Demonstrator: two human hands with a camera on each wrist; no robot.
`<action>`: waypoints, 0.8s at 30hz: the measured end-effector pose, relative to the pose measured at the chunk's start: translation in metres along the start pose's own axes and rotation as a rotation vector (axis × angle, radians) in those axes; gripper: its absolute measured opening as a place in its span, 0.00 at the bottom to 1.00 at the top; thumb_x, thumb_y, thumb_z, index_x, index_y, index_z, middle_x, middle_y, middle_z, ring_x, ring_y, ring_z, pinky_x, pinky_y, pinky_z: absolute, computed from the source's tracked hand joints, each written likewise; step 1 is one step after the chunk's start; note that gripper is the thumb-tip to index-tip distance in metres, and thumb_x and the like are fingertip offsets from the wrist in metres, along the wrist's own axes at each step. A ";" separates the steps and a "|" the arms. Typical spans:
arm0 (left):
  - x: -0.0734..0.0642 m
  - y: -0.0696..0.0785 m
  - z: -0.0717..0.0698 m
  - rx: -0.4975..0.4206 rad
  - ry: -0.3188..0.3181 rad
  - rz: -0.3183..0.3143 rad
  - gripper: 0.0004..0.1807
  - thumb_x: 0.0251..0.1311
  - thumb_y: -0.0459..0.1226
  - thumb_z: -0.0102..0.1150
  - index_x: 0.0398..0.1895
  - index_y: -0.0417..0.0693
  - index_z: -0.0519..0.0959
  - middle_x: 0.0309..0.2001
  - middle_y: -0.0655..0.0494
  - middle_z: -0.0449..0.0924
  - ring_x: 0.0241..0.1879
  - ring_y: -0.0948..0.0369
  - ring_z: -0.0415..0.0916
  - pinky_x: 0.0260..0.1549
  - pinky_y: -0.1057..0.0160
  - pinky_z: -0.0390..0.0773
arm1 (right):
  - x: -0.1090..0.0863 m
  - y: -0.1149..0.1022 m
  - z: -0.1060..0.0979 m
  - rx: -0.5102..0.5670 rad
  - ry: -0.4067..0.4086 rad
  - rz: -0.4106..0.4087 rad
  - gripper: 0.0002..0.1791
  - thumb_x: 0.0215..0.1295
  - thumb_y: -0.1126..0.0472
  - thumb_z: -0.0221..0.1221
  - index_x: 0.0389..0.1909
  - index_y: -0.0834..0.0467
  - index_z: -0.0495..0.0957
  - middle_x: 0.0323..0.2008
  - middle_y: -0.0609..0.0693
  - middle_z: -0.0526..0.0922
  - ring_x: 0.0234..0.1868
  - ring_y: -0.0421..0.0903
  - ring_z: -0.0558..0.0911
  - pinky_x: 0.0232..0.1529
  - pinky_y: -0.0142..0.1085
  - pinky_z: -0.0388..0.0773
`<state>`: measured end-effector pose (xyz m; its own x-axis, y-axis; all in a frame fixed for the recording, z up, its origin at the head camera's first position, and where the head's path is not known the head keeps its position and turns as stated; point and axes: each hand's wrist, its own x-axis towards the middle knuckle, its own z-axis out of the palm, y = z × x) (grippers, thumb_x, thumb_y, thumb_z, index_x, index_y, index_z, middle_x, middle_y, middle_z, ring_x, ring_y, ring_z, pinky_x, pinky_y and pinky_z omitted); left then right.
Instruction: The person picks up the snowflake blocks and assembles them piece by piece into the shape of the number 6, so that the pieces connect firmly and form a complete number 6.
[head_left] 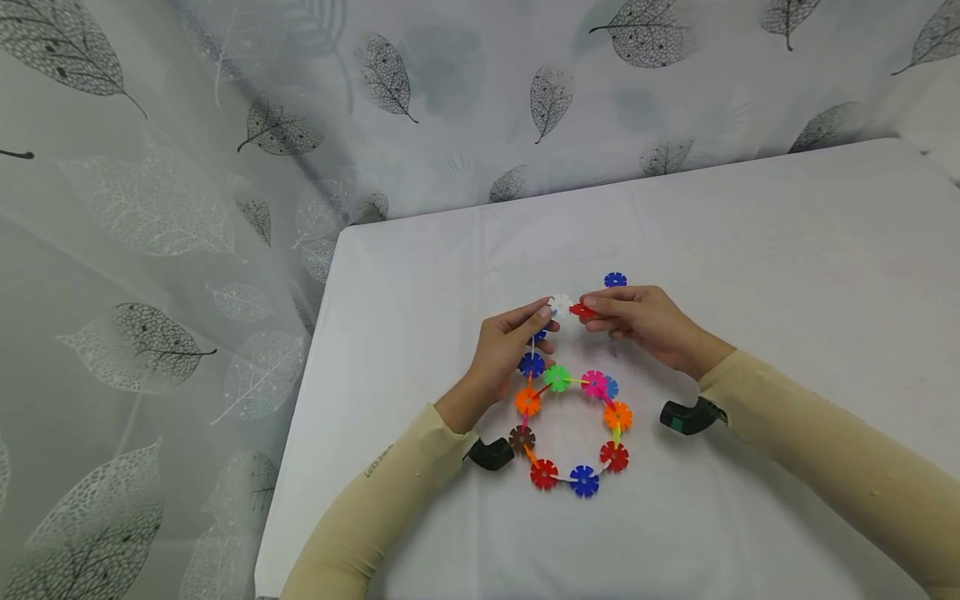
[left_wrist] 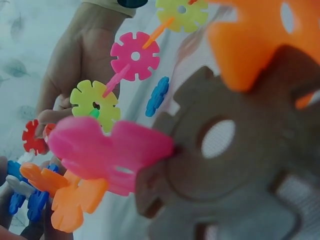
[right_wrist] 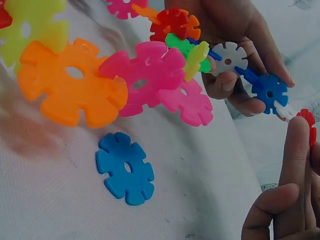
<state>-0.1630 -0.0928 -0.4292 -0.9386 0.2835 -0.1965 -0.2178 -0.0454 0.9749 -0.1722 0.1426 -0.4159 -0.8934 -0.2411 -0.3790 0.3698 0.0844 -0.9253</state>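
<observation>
My left hand (head_left: 506, 346) grips a short chain of slotted plastic flower discs rising from the ring's top left. In the right wrist view its fingertips hold a blue disc (right_wrist: 270, 94), with a white disc (right_wrist: 230, 58) beside the thumb. My right hand (head_left: 645, 323) pinches a red disc (head_left: 582, 311) by its edge, right at the slotted rim of a white disc (head_left: 560, 306) by my left fingertips. Below lies a ring of interlocked discs, among them an orange disc (head_left: 528, 402), a brown disc (head_left: 522, 438) and a green disc (head_left: 557, 378).
A loose dark blue disc (head_left: 615, 280) lies just beyond my right hand. A light blue disc (right_wrist: 126, 168) lies flat on the white cloth by the ring's pink disc (head_left: 594, 383). Black curved mounts (head_left: 490, 454) stick out at both wrists. A leaf-patterned curtain (head_left: 450, 100) hangs behind the table.
</observation>
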 end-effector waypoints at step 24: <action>0.001 -0.009 -0.002 0.015 -0.084 0.096 0.23 0.76 0.45 0.53 0.70 0.53 0.74 0.51 0.38 0.82 0.31 0.58 0.82 0.36 0.53 0.86 | 0.002 0.009 0.000 -0.045 -0.074 -0.091 0.31 0.72 0.47 0.61 0.68 0.63 0.73 0.61 0.56 0.81 0.55 0.41 0.83 0.59 0.39 0.74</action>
<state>-0.1627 -0.0936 -0.4381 -0.9293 0.3574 -0.0932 -0.1232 -0.0618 0.9905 -0.1705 0.1433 -0.4245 -0.9007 -0.3205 -0.2932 0.2748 0.1023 -0.9560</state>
